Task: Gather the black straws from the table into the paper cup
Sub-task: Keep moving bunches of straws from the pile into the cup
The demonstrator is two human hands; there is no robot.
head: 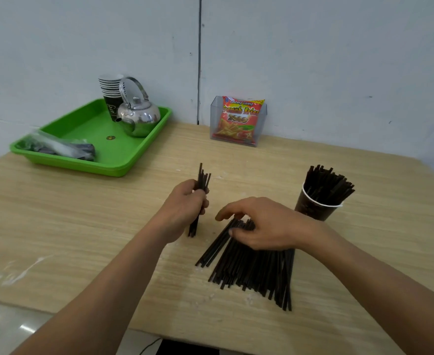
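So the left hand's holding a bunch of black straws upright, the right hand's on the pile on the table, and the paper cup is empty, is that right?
Not quite. The head view shows the paper cup packed with black straws, not empty. The left hand does hold a bunch upright, and the right hand is on the pile.
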